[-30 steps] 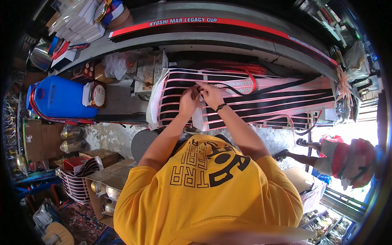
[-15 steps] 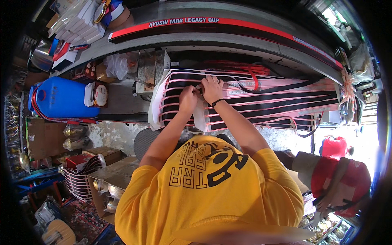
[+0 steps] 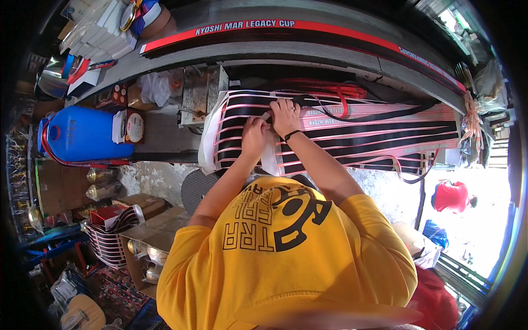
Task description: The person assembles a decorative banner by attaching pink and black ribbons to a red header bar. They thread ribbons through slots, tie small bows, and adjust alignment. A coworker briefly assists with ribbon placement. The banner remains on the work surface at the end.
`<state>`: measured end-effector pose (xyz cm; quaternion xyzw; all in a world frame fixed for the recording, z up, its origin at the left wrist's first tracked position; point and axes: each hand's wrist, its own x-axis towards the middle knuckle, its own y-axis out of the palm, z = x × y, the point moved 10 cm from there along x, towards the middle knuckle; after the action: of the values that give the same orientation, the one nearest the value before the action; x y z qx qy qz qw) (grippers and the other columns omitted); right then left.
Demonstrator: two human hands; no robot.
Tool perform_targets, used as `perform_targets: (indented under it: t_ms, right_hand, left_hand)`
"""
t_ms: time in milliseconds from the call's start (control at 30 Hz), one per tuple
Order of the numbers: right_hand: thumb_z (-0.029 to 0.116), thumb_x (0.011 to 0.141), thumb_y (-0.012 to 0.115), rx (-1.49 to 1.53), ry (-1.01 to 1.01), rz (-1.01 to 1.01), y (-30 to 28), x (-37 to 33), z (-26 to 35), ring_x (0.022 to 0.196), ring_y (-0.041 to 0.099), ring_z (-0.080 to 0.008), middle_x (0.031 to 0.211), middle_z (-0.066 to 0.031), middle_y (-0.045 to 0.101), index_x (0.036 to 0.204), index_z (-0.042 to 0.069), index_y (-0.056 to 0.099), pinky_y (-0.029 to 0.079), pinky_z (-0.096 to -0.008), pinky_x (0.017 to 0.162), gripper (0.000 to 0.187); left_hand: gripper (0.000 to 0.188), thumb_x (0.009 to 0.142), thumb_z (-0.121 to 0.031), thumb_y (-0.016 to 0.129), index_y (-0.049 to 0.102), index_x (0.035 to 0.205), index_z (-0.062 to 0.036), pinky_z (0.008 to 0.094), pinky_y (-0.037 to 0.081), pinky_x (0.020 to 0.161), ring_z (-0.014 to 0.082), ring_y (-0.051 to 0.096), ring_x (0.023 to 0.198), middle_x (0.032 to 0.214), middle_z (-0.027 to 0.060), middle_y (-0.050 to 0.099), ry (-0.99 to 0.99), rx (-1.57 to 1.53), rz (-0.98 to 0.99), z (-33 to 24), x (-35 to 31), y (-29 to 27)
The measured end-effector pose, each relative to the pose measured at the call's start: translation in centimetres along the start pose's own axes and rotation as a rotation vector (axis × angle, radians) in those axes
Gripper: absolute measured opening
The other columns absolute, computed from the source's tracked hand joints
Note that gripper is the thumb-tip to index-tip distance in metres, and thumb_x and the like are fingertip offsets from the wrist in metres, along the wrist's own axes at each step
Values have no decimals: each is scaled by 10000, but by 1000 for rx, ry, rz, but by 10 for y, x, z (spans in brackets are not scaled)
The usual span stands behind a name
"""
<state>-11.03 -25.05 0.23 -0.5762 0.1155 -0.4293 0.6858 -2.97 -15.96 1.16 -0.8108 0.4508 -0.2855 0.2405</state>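
Printed sheets of black and pink ribbon-like strips (image 3: 374, 133) lie across the bench in front of me. A whitish band (image 3: 269, 157) crosses them below my hands. My left hand (image 3: 254, 136) is closed over the strips on the left side of this band, its fingertips pinched around something too small to make out. Just right of it, my right hand (image 3: 285, 117), with a ring and a black wristband, rests on the strips with its fingers bent and close to the left fingertips. What lies under the right fingertips is hidden.
A shelf (image 3: 324, 60) holding a long red printed strip (image 3: 330, 34) runs behind the sheets. A blue jerrycan (image 3: 88, 133) stands left on the bench, with a metal box (image 3: 201, 96) nearer the sheets. Cardboard boxes (image 3: 165, 225) stand lower left. Outside right is a person in red (image 3: 452, 196).
Both hands stay at almost the same spot on the strips, with small finger shifts. A person in red close behind my right side has moved down, mostly out of sight behind my shoulder.
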Motion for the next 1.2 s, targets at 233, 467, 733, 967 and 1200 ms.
perform_targets:
  t_ms: [233,467,733,967,1200]
  right_hand:
    - [253,866,588,-15,-9,-30,-3,1,2,1113,480,-284,1134,-77,530,1070,156,557,317,-529,987,228]
    - [227,853,585,-65,-19,-14,3,-1,1,1121,467,-276,1126,-73,530,1092,162,559,317,-525,987,248]
    - [254,874,577,-80,-38,-22,4,1,4,1113,465,-279,1106,-72,523,1054,162,539,335,-533,958,206]
    - [244,889,556,-69,-57,-22,5,-1,2,1103,477,-277,1091,-66,529,1054,159,556,348,-535,949,186]
    - [239,906,526,-117,-63,7,10,1,2,1114,478,-279,1093,-67,529,1063,159,551,328,-549,971,178]
  left_hand:
    - [51,778,-29,634,629,828,-35,448,486,757,357,603,844,879,135,585,88,63,66,-23,-25,-12]
    - [64,761,-34,643,620,821,-42,438,483,714,342,601,804,849,128,578,131,75,48,-38,-45,-19]
    - [81,737,-23,663,607,792,-42,434,473,693,337,592,796,809,120,571,117,55,94,-55,-94,-23]
    - [83,742,-23,648,601,805,-51,457,467,662,342,595,765,804,114,578,-53,67,-14,-58,-121,-29]
    - [94,767,-56,666,594,826,-69,448,431,694,338,574,812,824,99,569,-204,163,-93,-65,-180,-52]
